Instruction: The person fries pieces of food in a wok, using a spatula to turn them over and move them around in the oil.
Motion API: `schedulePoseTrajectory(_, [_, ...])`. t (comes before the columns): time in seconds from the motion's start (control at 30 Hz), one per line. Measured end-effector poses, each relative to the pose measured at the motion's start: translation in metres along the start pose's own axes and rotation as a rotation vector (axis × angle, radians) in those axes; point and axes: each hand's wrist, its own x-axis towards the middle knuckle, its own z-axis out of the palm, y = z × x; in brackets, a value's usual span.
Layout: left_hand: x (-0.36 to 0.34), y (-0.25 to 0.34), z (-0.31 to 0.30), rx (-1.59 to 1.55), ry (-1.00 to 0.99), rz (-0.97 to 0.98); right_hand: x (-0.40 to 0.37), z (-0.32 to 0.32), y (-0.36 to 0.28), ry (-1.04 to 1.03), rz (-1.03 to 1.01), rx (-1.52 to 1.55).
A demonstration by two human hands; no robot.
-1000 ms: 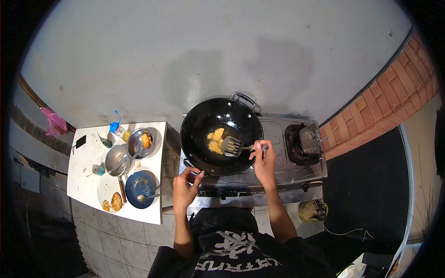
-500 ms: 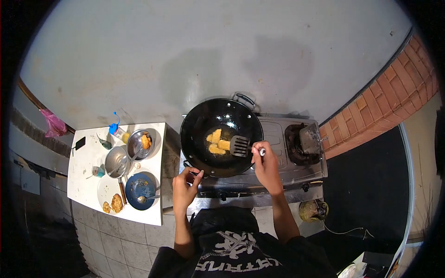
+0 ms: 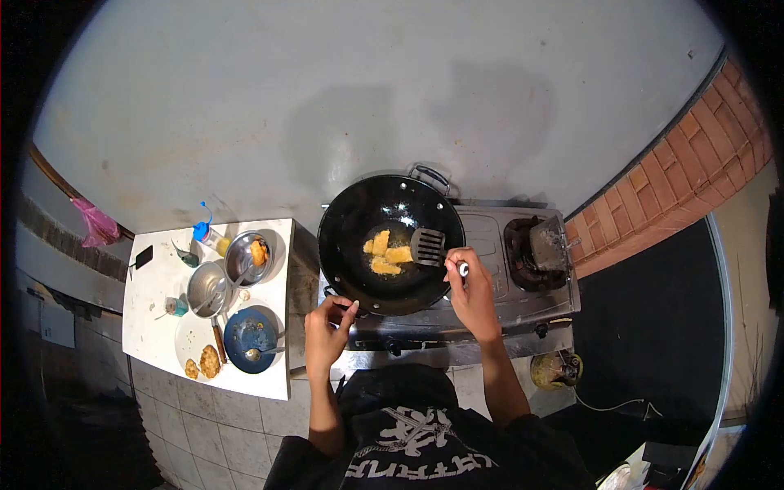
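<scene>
A black wok [image 3: 347, 220] sits on the stove with several golden fried pieces [image 3: 381, 242] in a little oil at its bottom. My right hand [image 3: 471, 287] is closed round the handle of a slotted spatula [image 3: 428, 247]. The spatula's blade is inside the wok, touching or right beside the rightmost piece. At the wok's near left rim, my left hand [image 3: 331, 331] grips the wok's near handle [image 3: 330, 291], fingers pinched on it and partly covering it.
Left of the stove, a white table [image 3: 151, 298] bears metal bowls [image 3: 210, 287], a blue plate [image 3: 250, 325], fried pieces on a white plate [image 3: 188, 333] and a blue-capped bottle [image 3: 214, 239]. A second burner [image 3: 531, 253] lies right; a gas cylinder [image 3: 557, 370] stands below.
The spatula blade has shifted slightly right and up in the wok, and the piece beside it has moved slightly right. My left hand stays at the wok's handle.
</scene>
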Motion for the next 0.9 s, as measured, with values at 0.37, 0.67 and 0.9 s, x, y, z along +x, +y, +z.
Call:
schedulePoseTrajectory(0.37, [0.0, 0.001, -0.002, 0.011, -0.003, 0.001, 0.01, 0.011, 0.01, -0.006, -0.055, 0.02])
schedulePoseTrajectory(0.67, [0.0, 0.006, -0.003, 0.01, -0.002, -0.006, -0.001, 0.014, 0.016, 0.077, 0.001, 0.069])
schedulePoseTrajectory(0.9, [-0.001, 0.003, -0.001, -0.009, -0.006, 0.007, 0.001, 0.019, 0.026, 0.283, 0.105, 0.297])
